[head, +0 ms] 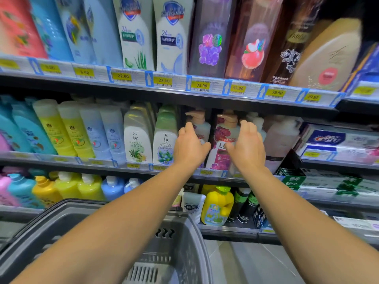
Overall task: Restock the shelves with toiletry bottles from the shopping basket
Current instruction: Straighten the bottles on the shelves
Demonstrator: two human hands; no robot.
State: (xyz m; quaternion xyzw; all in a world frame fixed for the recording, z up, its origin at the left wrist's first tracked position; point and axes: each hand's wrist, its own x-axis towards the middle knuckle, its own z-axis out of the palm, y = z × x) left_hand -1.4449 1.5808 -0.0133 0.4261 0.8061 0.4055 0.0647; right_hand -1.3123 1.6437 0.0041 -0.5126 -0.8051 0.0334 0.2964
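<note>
Two hands, left (189, 145) and right (247, 145), spread open, flank one pink pump bottle (222, 144), gripping nothing.

Both forearms and hands (189, 146) are bare, unsleeved.

This is a shop, in the toiletries aisle of a supermarket. Tiered dark metal shelves (164, 95) carry tight rows of plastic shampoo and body-wash bottles (135, 37), several of each kind side by side. Yellow price tags (200, 85) with barcodes and blue arrow markers line the shelf edges. Boxed toothpaste (336, 140) is stacked at the right, and a grey plastic shopping basket (184, 242) stands below.
</note>
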